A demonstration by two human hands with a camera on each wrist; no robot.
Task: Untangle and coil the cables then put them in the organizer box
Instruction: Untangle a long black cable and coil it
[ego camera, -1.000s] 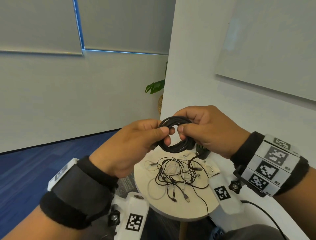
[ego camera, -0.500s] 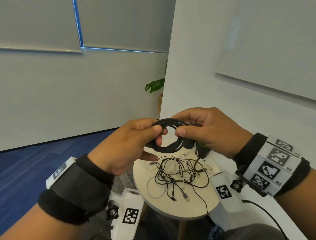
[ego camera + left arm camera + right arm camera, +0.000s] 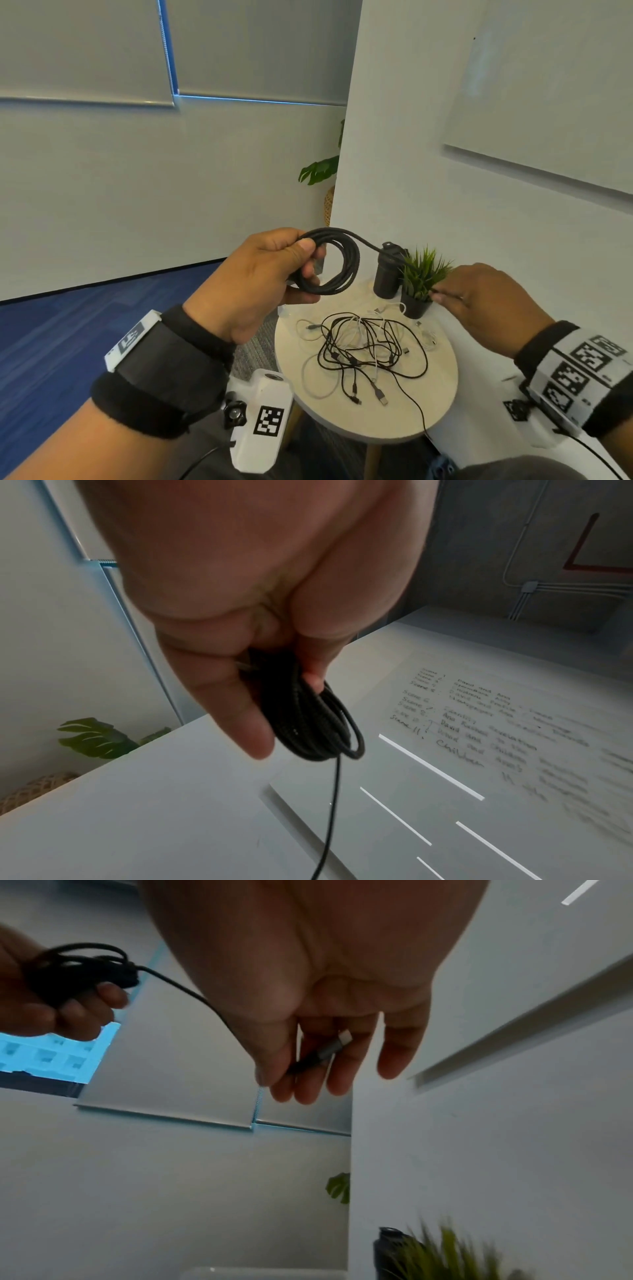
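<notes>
A black cable wound into a coil (image 3: 337,265) hangs in the air above the small round table (image 3: 442,387). My left hand (image 3: 301,263) grips one side of the coil (image 3: 318,723) with thumb and curled fingers. One free strand runs from the coil's top to the right, to my right hand (image 3: 442,296), which pinches the cable's end just behind its metal plug (image 3: 334,1045). On the table lies a tangle of black and white cables (image 3: 363,349). No organizer box shows in any view.
A black cylindrical bottle (image 3: 387,270) and a small potted plant (image 3: 419,277) stand at the table's far edge, just under the stretched strand. A white wall with a whiteboard (image 3: 548,102) rises to the right. Blue carpet (image 3: 51,342) lies to the left.
Both hands held the coil together before. My right hand has moved right and down, drawing the cable's free end out of the coil, while the left keeps hold of the coil.
</notes>
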